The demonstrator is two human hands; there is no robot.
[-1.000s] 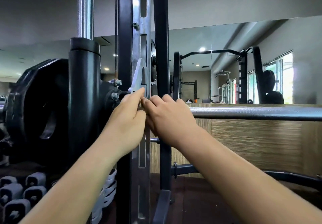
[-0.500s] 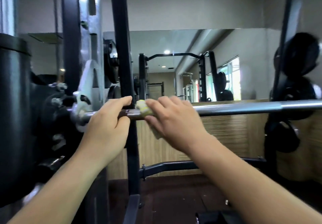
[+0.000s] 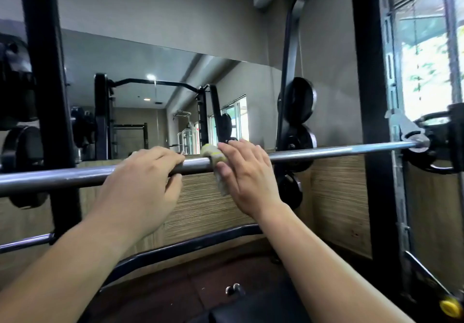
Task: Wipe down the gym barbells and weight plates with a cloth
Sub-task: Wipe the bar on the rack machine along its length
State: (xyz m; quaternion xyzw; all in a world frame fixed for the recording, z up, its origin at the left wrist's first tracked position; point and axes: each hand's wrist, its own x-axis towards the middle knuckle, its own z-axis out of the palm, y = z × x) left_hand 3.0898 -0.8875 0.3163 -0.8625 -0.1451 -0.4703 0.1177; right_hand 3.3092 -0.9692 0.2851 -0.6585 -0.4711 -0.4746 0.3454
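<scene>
A steel barbell (image 3: 339,150) runs across the view at chest height inside a black rack. My left hand (image 3: 140,187) is curled over the bar near its middle. Just to its right, my right hand (image 3: 248,177) presses a pale yellowish cloth (image 3: 213,155) around the bar; the cloth's tail hangs below the bar under my palm. Black weight plates (image 3: 300,104) hang on pegs behind the bar at right, and more plates (image 3: 15,84) sit at the far left.
Black rack uprights stand at left (image 3: 47,96) and right (image 3: 369,122). The bar's right end sits in a metal hook (image 3: 411,134). A mirror and wood-panelled wall lie behind. A curved black frame bar (image 3: 190,245) crosses below, with a dark bench pad at the bottom.
Both hands have slid right along the bar from the left upright to its middle, the right hand carrying the cloth. The view has swung right, showing the right upright.
</scene>
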